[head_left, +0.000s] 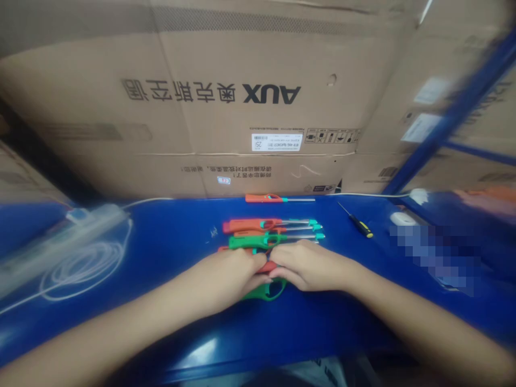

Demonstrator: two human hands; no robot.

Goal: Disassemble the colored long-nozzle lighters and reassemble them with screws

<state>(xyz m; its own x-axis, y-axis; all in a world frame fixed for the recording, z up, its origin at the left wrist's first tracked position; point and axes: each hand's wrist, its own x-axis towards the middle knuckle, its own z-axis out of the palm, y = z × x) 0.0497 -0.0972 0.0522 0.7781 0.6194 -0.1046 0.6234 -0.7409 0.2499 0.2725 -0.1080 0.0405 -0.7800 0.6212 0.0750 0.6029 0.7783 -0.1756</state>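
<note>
Both my hands meet at the middle of the blue table, close above a row of long-nosed gas lighters. My left hand (236, 274) and my right hand (300, 264) are closed on a red lighter (269, 266), whose ends are mostly hidden by my fingers. Under and nearer me shows a green lighter (262, 292) with a looped trigger guard. Just beyond my knuckles lie another green lighter (250, 241) and an orange-red lighter (245, 224), with metal rods pointing right. Farther back, a single orange lighter (264, 199) lies by the cardboard.
A big cardboard box (193, 129) walls off the back of the blue table (169, 231). On the left are a power strip (92, 223) and a coiled white cable (80, 269). A black-and-yellow screwdriver (360, 226) lies right; beyond it slants a blue post (431, 140).
</note>
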